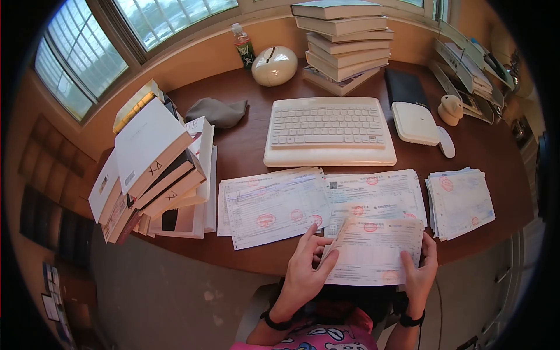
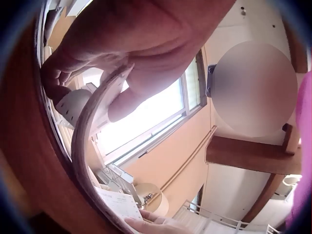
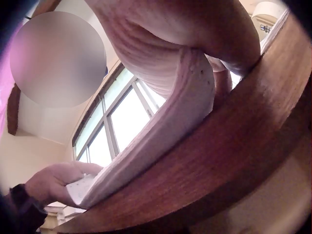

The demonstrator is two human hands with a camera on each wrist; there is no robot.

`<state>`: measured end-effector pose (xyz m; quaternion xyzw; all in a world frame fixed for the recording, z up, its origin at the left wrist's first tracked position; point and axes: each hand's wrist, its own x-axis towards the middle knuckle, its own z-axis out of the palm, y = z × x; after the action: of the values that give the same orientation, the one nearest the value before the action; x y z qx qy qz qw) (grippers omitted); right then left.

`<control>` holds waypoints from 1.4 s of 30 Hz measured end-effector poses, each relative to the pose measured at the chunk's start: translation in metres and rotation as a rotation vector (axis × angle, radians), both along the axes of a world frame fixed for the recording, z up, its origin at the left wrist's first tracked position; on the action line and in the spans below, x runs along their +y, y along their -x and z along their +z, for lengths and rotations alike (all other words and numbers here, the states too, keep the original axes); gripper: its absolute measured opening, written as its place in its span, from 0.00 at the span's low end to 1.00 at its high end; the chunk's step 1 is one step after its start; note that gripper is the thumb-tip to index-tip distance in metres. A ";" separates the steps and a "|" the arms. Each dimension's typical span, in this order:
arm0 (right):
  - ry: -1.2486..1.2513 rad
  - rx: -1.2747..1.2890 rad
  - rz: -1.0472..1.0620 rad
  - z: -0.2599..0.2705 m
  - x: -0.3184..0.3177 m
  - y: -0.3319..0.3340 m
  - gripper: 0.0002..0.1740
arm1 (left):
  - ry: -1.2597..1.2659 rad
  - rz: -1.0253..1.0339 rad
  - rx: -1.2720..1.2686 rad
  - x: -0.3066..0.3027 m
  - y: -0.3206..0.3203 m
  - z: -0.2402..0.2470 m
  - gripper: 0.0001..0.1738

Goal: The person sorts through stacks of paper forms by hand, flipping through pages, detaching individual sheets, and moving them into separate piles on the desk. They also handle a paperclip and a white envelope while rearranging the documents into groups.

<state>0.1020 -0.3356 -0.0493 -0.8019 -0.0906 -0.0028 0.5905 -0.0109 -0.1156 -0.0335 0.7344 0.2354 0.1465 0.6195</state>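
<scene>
Both hands hold a thick stack of printed invoices (image 1: 373, 256) with red oval stamps, at the desk's front edge. My left hand (image 1: 303, 271) grips its left side, thumb on the top sheet. At the right side my right hand (image 1: 421, 275) holds the stack with the thumb on top and fingers behind. In the left wrist view a sheet's punched edge curls by the left fingers, and the layered stack (image 3: 146, 141) bows in the right wrist view. Beyond the hands lie a left pile of invoices (image 1: 274, 204), a middle pile (image 1: 385, 189) and a right pile (image 1: 461, 204).
A white keyboard (image 1: 328, 125) on a white stand sits behind the piles. Leaning books (image 1: 154, 146) crowd the left; a tall book stack (image 1: 344, 52) rises at the back. A white box (image 1: 415, 122), mouse (image 1: 446, 142) and file rack (image 1: 466, 70) stand right.
</scene>
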 end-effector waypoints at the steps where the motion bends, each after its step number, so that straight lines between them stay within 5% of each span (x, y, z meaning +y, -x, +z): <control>1: 0.001 -0.001 0.000 -0.001 -0.001 0.000 0.29 | 0.001 0.000 -0.001 0.000 0.000 0.001 0.15; 4: -0.033 0.021 -0.009 -0.003 -0.002 -0.002 0.29 | 0.099 -0.071 0.092 -0.003 0.000 0.005 0.16; 6: -0.078 0.062 -0.009 -0.003 -0.003 -0.003 0.28 | -0.189 -0.162 0.066 -0.006 0.002 0.003 0.19; 10: -0.095 0.051 -0.021 -0.008 -0.005 -0.005 0.27 | -0.147 -0.206 -0.051 -0.010 0.001 0.003 0.17; 16: -0.059 0.081 -0.023 -0.012 -0.009 -0.005 0.23 | 0.009 -0.047 -0.116 -0.012 0.002 -0.008 0.18; 18: 0.035 0.080 -0.037 -0.013 -0.012 -0.006 0.17 | -0.189 0.034 -0.095 -0.011 0.002 -0.009 0.19; 22: 0.125 0.059 -0.019 -0.007 -0.013 -0.008 0.12 | -0.196 0.078 -0.121 -0.011 0.001 0.002 0.17; 28: 0.041 -0.141 0.034 -0.025 -0.017 -0.013 0.12 | -0.237 0.079 -0.190 -0.003 0.006 0.007 0.15; 31: -0.217 -0.031 0.054 -0.019 -0.015 -0.011 0.14 | -0.192 0.038 -0.342 0.009 0.018 -0.014 0.15; 33: -0.461 0.170 0.128 0.002 -0.011 -0.009 0.16 | -0.059 0.105 -0.576 0.015 0.022 -0.031 0.24; 36: -0.463 0.219 0.314 0.011 -0.022 -0.011 0.18 | -0.074 0.167 -0.650 0.018 0.021 -0.032 0.36; 37: -0.464 0.216 0.308 0.011 -0.022 -0.011 0.18 | 0.194 0.113 -0.757 0.015 0.015 -0.025 0.47; 40: -0.490 0.175 0.296 0.006 -0.022 -0.016 0.22 | 0.386 -0.090 -0.887 0.018 0.005 -0.007 0.37; 42: -0.488 -0.018 0.297 -0.002 -0.022 -0.022 0.23 | 0.218 -0.184 -0.734 0.039 0.017 -0.028 0.31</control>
<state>0.1244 -0.3572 -0.0513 -0.6138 -0.2091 0.0550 0.7593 -0.0283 -0.0768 -0.0611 0.5810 -0.0542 0.3172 0.7476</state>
